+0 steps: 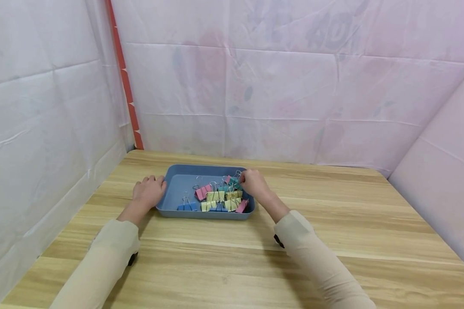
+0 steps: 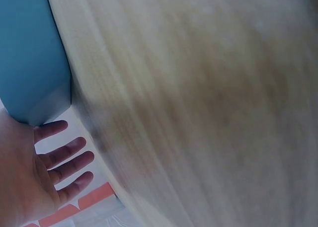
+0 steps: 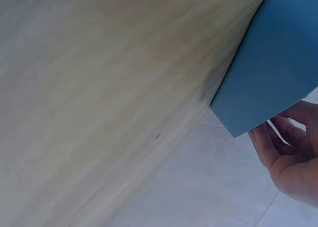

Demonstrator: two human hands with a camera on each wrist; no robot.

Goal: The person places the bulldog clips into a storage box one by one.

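Note:
A blue-grey tray holds several binder clips, mostly heaped on its right side. Yellow clips, teal clips and pink clips lie there together, and a blue clip sits apart towards the left. My left hand rests at the tray's left rim, its fingers extended and spread beside the wall. Over the right rim reaches my right hand, with bent fingers at the teal clips. Its fingertips are hidden, so whether they pinch a clip is unclear.
The tray stands on a wood-grain table towards its back edge. White sheeting hangs behind and on both sides. A red strip runs down the back left corner.

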